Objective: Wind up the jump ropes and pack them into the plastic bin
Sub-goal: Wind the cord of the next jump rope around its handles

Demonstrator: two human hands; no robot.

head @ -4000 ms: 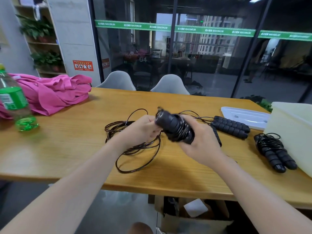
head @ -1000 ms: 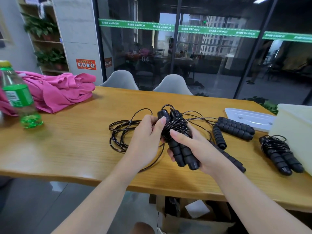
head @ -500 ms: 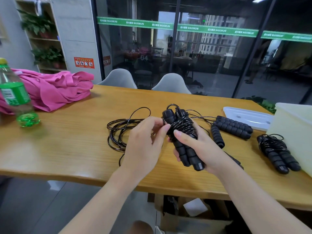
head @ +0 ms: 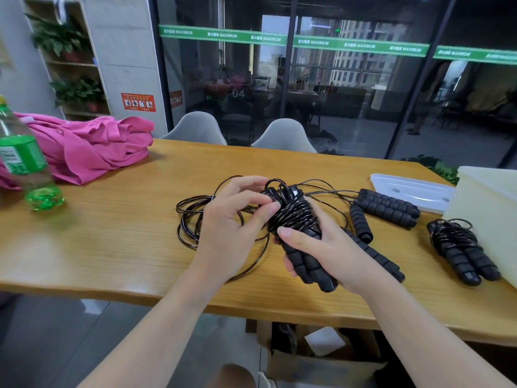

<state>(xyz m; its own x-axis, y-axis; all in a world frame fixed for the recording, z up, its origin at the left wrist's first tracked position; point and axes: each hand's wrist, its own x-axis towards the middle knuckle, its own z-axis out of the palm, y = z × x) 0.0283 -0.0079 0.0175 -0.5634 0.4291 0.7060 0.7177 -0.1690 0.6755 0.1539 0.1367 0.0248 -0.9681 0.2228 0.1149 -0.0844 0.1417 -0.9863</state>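
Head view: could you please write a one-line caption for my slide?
Right hand holds a jump rope by its handles while left hand tucks its cord.

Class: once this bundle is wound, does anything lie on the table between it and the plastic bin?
Yes. Between the held rope bundle and the plastic bin lie loose black handles and a wound rope beside the bin; lifting over them clears both.

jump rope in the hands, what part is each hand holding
The right hand grips the rope's paired handles below the windings; the left hand pinches the cord at their top.
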